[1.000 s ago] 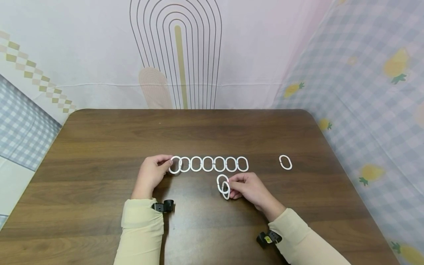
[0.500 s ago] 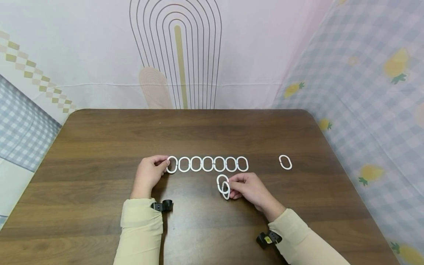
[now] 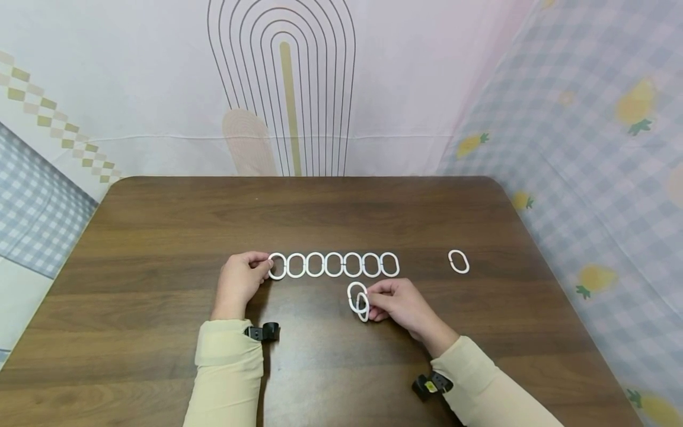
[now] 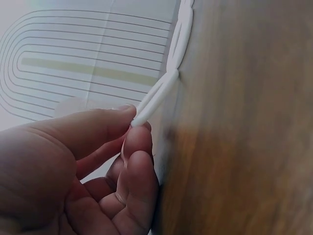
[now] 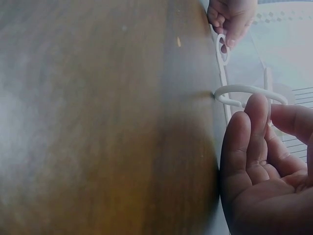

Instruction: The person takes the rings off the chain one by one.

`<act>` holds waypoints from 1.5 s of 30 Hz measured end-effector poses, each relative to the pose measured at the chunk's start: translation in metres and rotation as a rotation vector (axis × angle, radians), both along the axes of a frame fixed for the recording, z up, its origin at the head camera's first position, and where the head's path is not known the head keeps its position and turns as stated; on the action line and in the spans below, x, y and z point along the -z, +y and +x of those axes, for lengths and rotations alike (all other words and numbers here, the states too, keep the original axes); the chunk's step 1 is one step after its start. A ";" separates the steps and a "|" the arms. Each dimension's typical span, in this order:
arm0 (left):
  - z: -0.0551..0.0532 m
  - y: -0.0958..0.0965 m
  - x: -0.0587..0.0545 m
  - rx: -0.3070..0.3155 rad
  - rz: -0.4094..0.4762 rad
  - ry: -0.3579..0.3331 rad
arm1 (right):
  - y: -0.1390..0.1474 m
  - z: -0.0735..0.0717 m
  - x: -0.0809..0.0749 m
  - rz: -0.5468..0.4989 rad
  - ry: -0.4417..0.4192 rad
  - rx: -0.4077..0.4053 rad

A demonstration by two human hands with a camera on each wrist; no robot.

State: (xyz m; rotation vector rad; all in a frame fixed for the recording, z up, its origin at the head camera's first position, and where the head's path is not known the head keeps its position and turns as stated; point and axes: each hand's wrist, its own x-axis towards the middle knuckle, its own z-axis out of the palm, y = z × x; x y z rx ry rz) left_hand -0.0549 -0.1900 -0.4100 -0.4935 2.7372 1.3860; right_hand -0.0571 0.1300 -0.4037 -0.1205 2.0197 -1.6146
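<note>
Several white oval rings lie side by side in a row across the table. My left hand (image 3: 239,283) pinches the leftmost ring (image 3: 284,268) between thumb and fingertips; in the left wrist view this ring (image 4: 157,99) tilts slightly up at the held end, its far end at the neighbouring ring (image 4: 183,39). Below the row's right part, my right hand (image 3: 399,302) pinches a pair of rings that cross each other, one upper-left ring (image 3: 350,295) and one lower ring (image 3: 366,314). In the right wrist view, a ring (image 5: 249,89) shows at the thumb and fingertips.
A single white ring (image 3: 451,264) lies apart at the right on the brown wooden table (image 3: 331,219). Patterned cloth (image 3: 405,77) hangs behind the table and along its right side. Black wrist cameras sit on both sleeves.
The left hand has drawn the leftmost ring a little to the left, so it overlaps its neighbour less and now sits edge to edge. The right hand stays in place with its rings.
</note>
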 end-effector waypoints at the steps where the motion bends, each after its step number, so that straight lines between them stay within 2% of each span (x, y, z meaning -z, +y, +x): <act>1: 0.000 0.000 0.000 -0.001 -0.005 0.002 | 0.000 0.000 0.000 0.001 0.000 0.000; 8: 0.001 0.000 0.001 0.003 -0.055 0.000 | 0.001 0.000 -0.001 -0.006 -0.001 -0.003; 18: 0.001 0.000 0.002 0.000 -0.059 -0.012 | 0.002 0.000 0.000 -0.014 -0.002 0.002; 28: 0.002 0.002 -0.003 0.009 -0.075 -0.002 | 0.003 -0.001 0.002 -0.030 -0.001 0.009; 33: 0.000 0.005 -0.006 0.023 -0.020 0.010 | 0.004 -0.001 0.001 -0.043 0.008 0.013; 37: -0.001 0.012 -0.010 0.056 0.040 0.030 | 0.003 -0.001 0.000 -0.057 0.015 0.017; 45: -0.002 0.030 -0.018 0.137 0.093 0.078 | 0.004 -0.002 -0.003 -0.062 0.045 0.033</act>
